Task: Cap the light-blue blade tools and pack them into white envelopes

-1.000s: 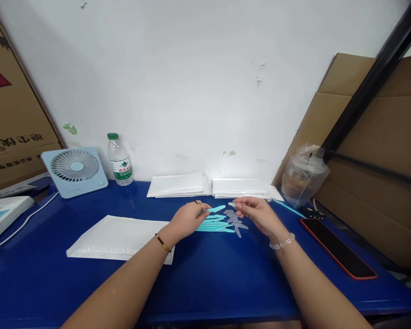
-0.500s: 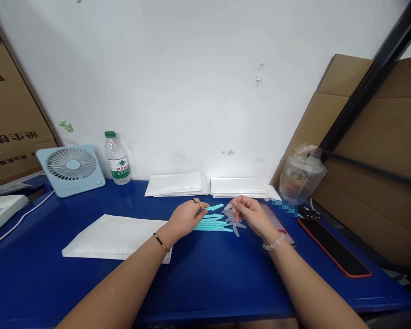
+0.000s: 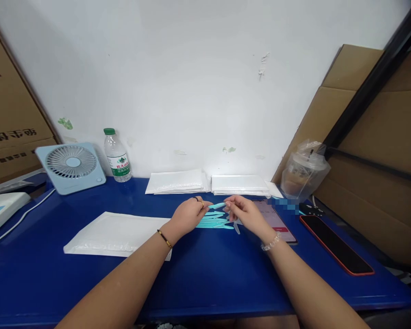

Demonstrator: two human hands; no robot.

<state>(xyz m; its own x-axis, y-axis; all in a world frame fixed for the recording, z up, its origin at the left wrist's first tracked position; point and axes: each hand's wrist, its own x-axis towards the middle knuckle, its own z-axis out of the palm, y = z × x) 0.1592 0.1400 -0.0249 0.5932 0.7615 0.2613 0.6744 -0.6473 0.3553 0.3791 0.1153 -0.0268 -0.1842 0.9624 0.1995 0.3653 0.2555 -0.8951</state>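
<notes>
Over the desk, my left hand [image 3: 191, 214] is closed in a pinch on the handle of a turquoise eyebrow razor [image 3: 217, 206]. My right hand [image 3: 248, 214] pinches the razor's other end; the clear cap in its fingertips is mostly hidden now. Below lie several more turquoise razors [image 3: 214, 222], side by side on the blue desk. A few translucent caps [image 3: 237, 228] lie at their right ends, partly covered by my right hand.
A white padded envelope [image 3: 119, 233] lies left, with stacks of envelopes [image 3: 176, 181] along the wall. A lit phone [image 3: 277, 219], a dark red-edged phone [image 3: 335, 244] and a bagged drink cup [image 3: 303, 171] are right. A fan [image 3: 71, 167] and water bottle [image 3: 117, 157] stand back left.
My right hand has moved left with the clear cap, and its fingertips have met the razor's end. My left hand keeps its pinch on the razor. The view has shifted slightly.
</notes>
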